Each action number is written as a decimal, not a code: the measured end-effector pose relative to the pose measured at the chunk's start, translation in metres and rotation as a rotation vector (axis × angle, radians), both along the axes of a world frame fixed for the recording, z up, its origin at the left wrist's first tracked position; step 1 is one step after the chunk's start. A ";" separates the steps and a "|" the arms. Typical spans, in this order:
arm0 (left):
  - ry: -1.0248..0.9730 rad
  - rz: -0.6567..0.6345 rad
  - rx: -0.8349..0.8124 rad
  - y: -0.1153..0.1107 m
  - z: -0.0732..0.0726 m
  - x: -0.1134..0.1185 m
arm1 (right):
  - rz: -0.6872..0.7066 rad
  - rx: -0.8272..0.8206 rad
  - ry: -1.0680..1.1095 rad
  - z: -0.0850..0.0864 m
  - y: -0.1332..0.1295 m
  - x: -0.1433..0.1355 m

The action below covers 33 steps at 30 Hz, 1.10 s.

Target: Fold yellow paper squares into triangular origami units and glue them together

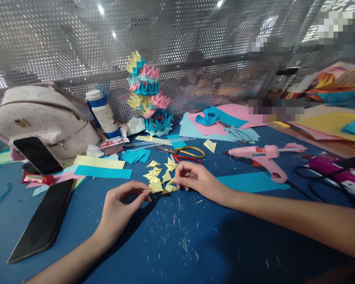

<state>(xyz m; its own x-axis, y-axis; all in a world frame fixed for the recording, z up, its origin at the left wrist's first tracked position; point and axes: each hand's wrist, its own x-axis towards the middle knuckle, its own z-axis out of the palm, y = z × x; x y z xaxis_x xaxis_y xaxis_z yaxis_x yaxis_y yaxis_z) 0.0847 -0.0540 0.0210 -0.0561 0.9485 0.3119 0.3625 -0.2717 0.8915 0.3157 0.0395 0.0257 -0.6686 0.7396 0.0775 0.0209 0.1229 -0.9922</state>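
Note:
Several small folded yellow paper pieces (156, 185) lie in a loose cluster on the blue table (165, 244). My left hand (121, 205) pinches the tip of a yellow piece at the cluster's left side, thumb and fingertips together. On the right side, my right hand (197, 179) has a yellow piece between its closed thumb and fingers. Just behind the cluster are scissors (192, 153) with yellow and red handles. A tall model of pink, blue and yellow folded paper (148, 88) stands farther back.
Two phones (44, 221), a white backpack (44, 118) and a bottle (102, 112) are at left. A pink glue gun (264, 156), its cable, a purple power strip (337, 169) and paper sheets (230, 114) lie at right. A perforated metal panel (165, 23) rises behind.

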 end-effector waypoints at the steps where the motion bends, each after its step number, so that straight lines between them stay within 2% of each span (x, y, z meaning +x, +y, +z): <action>1: -0.003 -0.002 -0.003 0.000 0.000 0.001 | -0.005 0.029 -0.004 0.002 -0.002 -0.001; 7: -0.014 -0.042 -0.019 -0.001 -0.002 0.004 | 0.029 0.039 0.002 0.003 -0.017 -0.006; 13: -0.032 -0.085 -0.027 -0.004 -0.002 0.011 | 0.002 0.041 -0.013 0.003 -0.025 -0.006; 21: -0.114 -0.100 -0.084 -0.007 -0.001 0.015 | 0.057 0.016 0.001 0.005 -0.027 -0.007; 33: -0.189 -0.107 -0.136 -0.004 0.000 0.015 | 0.019 0.067 -0.093 0.006 -0.025 -0.009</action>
